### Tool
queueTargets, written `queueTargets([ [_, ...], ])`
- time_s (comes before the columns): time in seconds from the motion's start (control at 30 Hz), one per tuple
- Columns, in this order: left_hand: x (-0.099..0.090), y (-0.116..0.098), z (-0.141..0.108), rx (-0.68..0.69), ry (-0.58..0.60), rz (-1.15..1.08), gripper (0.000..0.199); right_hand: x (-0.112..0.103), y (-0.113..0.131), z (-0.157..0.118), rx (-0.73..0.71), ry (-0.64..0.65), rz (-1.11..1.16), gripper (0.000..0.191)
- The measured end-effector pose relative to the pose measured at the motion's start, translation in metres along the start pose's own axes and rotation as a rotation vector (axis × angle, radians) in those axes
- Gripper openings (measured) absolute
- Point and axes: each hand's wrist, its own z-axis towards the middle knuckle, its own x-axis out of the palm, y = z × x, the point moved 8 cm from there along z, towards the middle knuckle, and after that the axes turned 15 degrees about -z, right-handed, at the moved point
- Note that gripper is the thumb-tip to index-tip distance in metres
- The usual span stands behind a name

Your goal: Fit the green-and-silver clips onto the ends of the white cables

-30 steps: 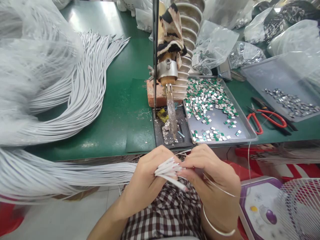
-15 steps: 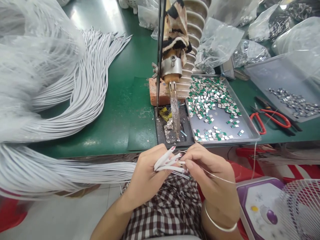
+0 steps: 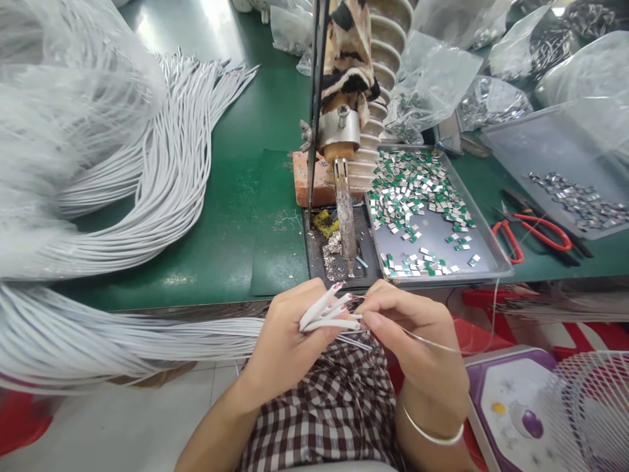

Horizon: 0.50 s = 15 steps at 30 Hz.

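My left hand [image 3: 282, 347] is closed around several white cables [image 3: 322, 309], whose ends stick out past the thumb with reddish tips. Close beside it, my right hand [image 3: 420, 337] pinches at one of the cable ends with thumb and forefinger. A thin solder-like wire [image 3: 432, 343] runs under the right fingers and off to the right. Just beyond both hands, a soldering iron [image 3: 346, 223] points down over a dark tray [image 3: 319, 265] with silvery residue and a yellow scrap. The exact contact at my right fingertips is too small to make out.
A metal tray [image 3: 491, 252] holds many small green-and-silver boards. Red-handled pliers [image 3: 545, 229] lie to its right, near a bin [image 3: 515, 147] of metal parts. Long white cable bundles [image 3: 171, 190] cover the left side. A brick [image 3: 307, 180] sits behind the iron; a fan [image 3: 597, 406] is low right.
Both hands have shifted very slightly left, with the white cables still in the left hand. My right fingers stay pinched at the cable ends.
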Motion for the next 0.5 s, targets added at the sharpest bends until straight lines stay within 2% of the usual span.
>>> queueTargets([
  [0.1, -0.005, 0.000, -0.004, 0.050, -0.048, -0.001, 0.020, -0.005, -0.001, 0.005, 0.014, 0.032, -0.171, 0.022],
  [0.17, -0.009, 0.002, -0.007, 0.052, -0.089, -0.022, 0.018, -0.021, -0.007, 0.011, 0.004, -0.082, -0.364, 0.020],
  [0.23, -0.014, 0.005, -0.007, 0.022, -0.138, -0.037, 0.017, -0.042, -0.016, 0.017, 0.020, -0.272, -0.665, 0.017],
  [0.3, -0.014, 0.008, -0.006, -0.003, -0.151, -0.070, 0.013, -0.045, -0.029, 0.028, 0.027, -0.264, -0.954, 0.018],
  [0.4, -0.011, 0.008, -0.003, 0.005, -0.142, -0.126, 0.009, -0.041, -0.048, 0.043, 0.036, -0.193, -1.073, 0.014],
  [0.5, -0.012, 0.011, -0.003, 0.001, -0.180, -0.142, 0.008, -0.045, -0.054, 0.049, 0.060, -0.240, -1.061, 0.017],
])
